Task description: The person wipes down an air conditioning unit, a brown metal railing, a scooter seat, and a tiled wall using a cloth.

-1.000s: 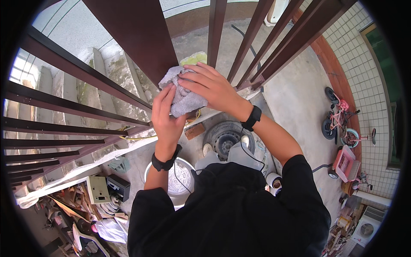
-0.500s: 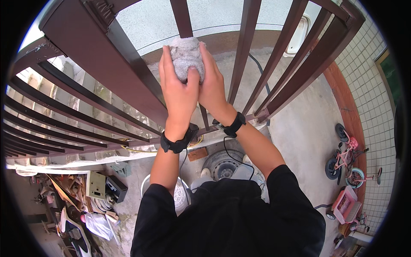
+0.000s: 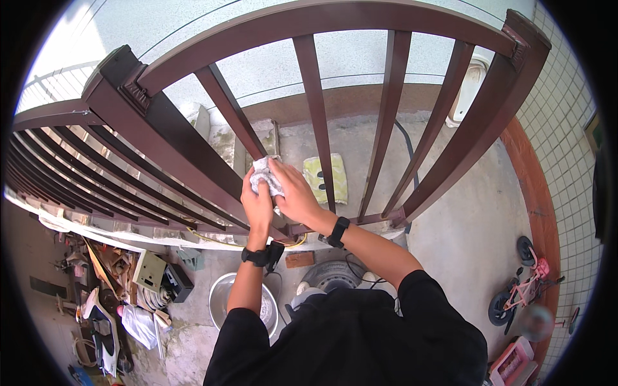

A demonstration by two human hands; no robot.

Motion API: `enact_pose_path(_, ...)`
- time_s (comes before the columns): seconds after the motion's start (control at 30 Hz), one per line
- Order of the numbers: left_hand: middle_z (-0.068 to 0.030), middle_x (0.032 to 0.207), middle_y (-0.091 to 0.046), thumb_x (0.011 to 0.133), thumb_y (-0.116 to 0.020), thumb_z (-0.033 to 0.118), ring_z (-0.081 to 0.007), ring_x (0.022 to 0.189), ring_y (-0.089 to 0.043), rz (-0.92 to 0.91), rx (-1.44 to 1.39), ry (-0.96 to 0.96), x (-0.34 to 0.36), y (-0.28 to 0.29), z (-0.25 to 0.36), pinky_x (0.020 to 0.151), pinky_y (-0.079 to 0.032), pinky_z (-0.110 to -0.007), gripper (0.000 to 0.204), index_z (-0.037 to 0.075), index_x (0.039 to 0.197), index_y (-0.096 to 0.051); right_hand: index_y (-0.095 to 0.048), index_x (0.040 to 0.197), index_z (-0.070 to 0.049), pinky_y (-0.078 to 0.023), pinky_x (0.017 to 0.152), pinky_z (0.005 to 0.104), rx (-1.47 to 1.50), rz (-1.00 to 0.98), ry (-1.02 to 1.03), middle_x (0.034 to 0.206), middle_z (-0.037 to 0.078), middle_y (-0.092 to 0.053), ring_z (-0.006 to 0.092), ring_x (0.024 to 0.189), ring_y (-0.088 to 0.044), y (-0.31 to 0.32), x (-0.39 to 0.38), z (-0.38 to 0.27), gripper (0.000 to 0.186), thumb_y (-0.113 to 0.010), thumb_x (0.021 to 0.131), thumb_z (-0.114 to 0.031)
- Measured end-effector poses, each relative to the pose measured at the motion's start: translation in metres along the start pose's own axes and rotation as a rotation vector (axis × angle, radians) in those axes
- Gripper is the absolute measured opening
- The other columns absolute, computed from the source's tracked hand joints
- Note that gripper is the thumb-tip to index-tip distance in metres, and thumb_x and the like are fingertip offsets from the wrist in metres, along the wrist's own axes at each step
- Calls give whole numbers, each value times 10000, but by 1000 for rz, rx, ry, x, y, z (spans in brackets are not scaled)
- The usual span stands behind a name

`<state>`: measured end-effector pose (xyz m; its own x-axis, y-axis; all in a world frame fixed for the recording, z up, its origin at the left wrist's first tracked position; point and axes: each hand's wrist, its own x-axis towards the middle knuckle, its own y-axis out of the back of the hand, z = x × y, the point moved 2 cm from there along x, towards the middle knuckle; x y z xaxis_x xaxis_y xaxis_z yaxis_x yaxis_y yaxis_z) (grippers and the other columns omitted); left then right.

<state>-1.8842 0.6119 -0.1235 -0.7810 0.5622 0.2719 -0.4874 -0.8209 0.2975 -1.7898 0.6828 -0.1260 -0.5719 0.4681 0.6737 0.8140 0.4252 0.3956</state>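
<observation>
My left hand (image 3: 256, 202) and my right hand (image 3: 296, 196) are both closed on a light grey cloth (image 3: 269, 174), wrapped at the lower part of a narrow baluster (image 3: 225, 101) in the brown metal railing (image 3: 341, 19). Just left of them is a thick brown post (image 3: 154, 141). Through the bars, a pale green patterned mat or cloth (image 3: 315, 180) lies on the ground beyond.
A metal basin (image 3: 219, 302), a brick (image 3: 300, 259) and a tyre (image 3: 331, 273) are below me. Piled clutter (image 3: 96, 283) is at lower left. A pink child's bicycle (image 3: 521, 289) and pink crate (image 3: 512, 360) are at right. Concrete steps (image 3: 238, 148) are behind the railing.
My hands and the cloth have moved from the wide post to a narrow baluster, then lower in the picture. The view has shifted, showing more of the railing's top and the mat.
</observation>
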Motion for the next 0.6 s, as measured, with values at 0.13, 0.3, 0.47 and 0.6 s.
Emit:
enact_pose_path(0.13,-184,1097,-568,853,-449,85,-211,950,-570,128,-104,-260,15,7,55,829,-449,-311,415,-58,1242,-435,-300,1356,-29,-286,1040,454,84,14,142,1334,198,-383,370,1221,-374,28,48,-25,769,-560,637,53)
enact_pose_path(0.3,-185,1140,-516,800,-519,70,-280,1057,-521,196,-9,-499,28,13,108,909,-402,-353,443,-27,1227,-454,-324,1341,-32,-315,1016,451,63,131,244,1292,206,-428,375,1184,-414,43,83,-40,724,-563,662,48)
enact_pose_path(0.47,-185,1132,-512,758,-572,74,-306,1027,-526,167,112,-549,22,-4,77,890,-414,-362,495,-11,1232,-456,-278,1345,4,-375,949,430,69,53,81,1250,244,-444,399,1139,-442,24,50,-6,714,-586,700,27)
enact_pose_path(0.6,-189,1133,-514,785,-559,75,-298,1035,-536,36,60,-385,10,-5,36,897,-413,-348,491,-9,1252,-432,-241,1347,44,-347,967,456,2,-5,36,1287,266,-389,429,1167,-398,10,21,5,735,-592,702,14)
